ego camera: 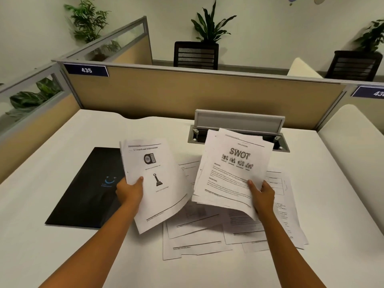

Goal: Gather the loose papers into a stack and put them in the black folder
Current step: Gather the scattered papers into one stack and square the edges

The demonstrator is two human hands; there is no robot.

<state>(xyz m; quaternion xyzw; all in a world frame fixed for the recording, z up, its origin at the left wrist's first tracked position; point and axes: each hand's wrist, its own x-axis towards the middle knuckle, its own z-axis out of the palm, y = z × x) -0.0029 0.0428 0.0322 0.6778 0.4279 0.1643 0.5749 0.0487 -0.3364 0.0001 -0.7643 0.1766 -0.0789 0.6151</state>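
My left hand (129,190) holds a few printed sheets (153,177) lifted off the white desk, thumb on the front page with two pictures. My right hand (262,193) grips a thicker bundle of papers (232,169) whose top page reads SWOT, also raised above the desk. Several loose papers (197,231) lie spread flat on the desk beneath and in front of both bundles. The black folder (89,196) lies closed on the desk to the left, partly hidden by the left-hand sheets and my left hand.
A grey cable hatch (239,123) stands with its lid up at the back of the desk (52,246), behind the SWOT bundle. A tan partition wall (187,90) with a sign reading 435 closes the far edge. Chairs and plants stand beyond.
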